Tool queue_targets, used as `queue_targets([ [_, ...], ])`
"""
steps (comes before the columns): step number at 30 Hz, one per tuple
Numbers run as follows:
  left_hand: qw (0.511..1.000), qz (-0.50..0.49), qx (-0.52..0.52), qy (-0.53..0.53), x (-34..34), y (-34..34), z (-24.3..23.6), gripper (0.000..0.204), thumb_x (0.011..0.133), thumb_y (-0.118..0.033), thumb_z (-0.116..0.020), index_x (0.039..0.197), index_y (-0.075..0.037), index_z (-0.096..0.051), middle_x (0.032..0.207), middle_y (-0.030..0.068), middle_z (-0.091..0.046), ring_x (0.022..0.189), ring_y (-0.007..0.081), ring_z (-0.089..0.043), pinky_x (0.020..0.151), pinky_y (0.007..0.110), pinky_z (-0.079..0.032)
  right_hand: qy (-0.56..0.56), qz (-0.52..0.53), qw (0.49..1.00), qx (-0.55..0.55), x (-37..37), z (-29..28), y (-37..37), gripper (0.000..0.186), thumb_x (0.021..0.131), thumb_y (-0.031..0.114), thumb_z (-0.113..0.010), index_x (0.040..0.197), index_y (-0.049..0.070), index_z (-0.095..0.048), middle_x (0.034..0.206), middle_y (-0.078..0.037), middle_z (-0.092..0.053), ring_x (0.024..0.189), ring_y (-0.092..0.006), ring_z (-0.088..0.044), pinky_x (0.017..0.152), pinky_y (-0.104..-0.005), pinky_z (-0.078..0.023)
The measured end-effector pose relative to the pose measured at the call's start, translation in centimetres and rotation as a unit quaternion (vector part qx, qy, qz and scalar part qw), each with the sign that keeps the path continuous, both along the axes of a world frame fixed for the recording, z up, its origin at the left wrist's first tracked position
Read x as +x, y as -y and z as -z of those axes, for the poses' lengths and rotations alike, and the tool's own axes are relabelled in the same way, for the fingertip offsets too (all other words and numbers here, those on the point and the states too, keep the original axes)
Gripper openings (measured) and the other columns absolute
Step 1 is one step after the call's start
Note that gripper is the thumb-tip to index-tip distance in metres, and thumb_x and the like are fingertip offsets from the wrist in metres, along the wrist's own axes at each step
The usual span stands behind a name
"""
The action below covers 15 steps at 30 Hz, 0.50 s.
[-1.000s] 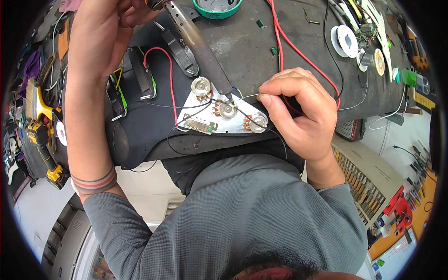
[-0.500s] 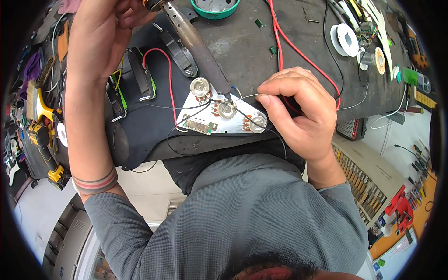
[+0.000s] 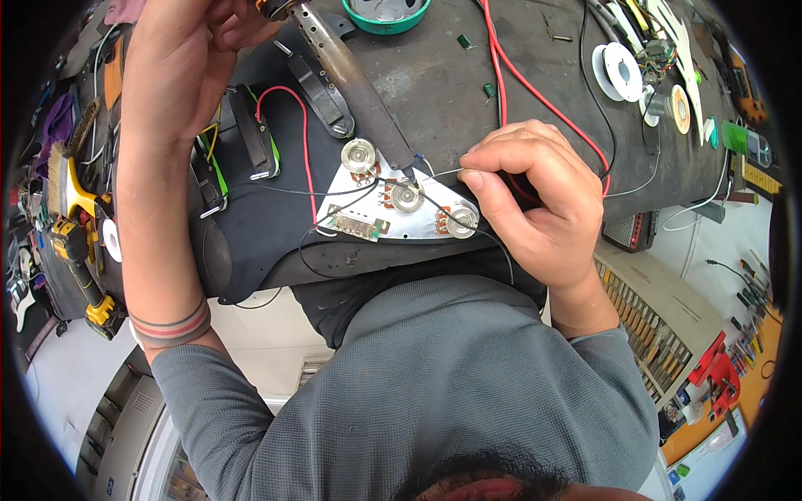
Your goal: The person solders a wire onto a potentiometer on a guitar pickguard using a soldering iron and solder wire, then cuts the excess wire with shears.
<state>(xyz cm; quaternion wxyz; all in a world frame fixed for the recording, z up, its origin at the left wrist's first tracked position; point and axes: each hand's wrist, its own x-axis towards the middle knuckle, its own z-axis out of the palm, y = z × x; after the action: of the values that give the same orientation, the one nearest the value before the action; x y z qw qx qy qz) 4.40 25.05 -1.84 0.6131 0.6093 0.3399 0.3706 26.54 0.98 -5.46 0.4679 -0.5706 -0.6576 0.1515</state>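
Observation:
My left hand [image 3: 188, 71], partly cut off at the top edge, is closed round the handle of a large soldering iron [image 3: 359, 92]. The iron slants down to the right, its tip at the middle one of three round potentiometers [image 3: 406, 197] on a silver triangular control plate [image 3: 401, 227]. In my right hand [image 3: 539, 192], thumb and forefinger pinch a thin solder wire [image 3: 445, 173], whose end reaches the iron's tip. Black wires [image 3: 451, 215] cross the plate, and a red wire [image 3: 307, 159] runs to its left corner. A small slide-like switch [image 3: 355, 224] sits low on the plate.
Black pickups [image 3: 251, 138] lie on the dark guitar body left of the plate. A teal round dish [image 3: 386, 23] stands behind. Red cables [image 3: 543, 96] cross the mat. Spools [image 3: 616, 72] sit at right; a brush [image 3: 75, 196] and yellow power tool [image 3: 79, 267] lie left.

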Motion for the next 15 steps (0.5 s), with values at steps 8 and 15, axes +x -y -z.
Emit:
queue_targets([
  [8, 1.0, 0.006, -0.007, 0.009, 0.3, 0.3, 0.1, 0.027, 0.114, -0.028, -0.064, 0.108, -0.006, -0.077, 0.073, -0.0104, -0.058, 0.057, -0.0015, -0.043, 0.052, 0.017, -0.032, 0.01, -0.002, 1.0, 0.004, 0.1, 0.0, 0.0, 0.02, 0.083, -0.005, -0.09, 0.097, 0.005, -0.079, 0.09, -0.006, -0.082, 0.083, -0.0237, -0.076, 0.079, -0.0374, -0.052],
  [15, 0.999, -0.037, 0.017, 0.012, 0.6, 0.3, -0.1, 0.028, 0.114, -0.028, -0.063, 0.108, -0.005, -0.077, 0.077, -0.0082, -0.065, 0.056, -0.0007, -0.045, 0.05, 0.017, -0.033, -0.004, 0.001, 1.0, -0.008, 0.1, -0.1, 0.1, 0.018, 0.084, -0.004, -0.089, 0.097, 0.005, -0.08, 0.09, -0.006, -0.082, 0.084, -0.0238, -0.077, 0.08, -0.0376, -0.053],
])
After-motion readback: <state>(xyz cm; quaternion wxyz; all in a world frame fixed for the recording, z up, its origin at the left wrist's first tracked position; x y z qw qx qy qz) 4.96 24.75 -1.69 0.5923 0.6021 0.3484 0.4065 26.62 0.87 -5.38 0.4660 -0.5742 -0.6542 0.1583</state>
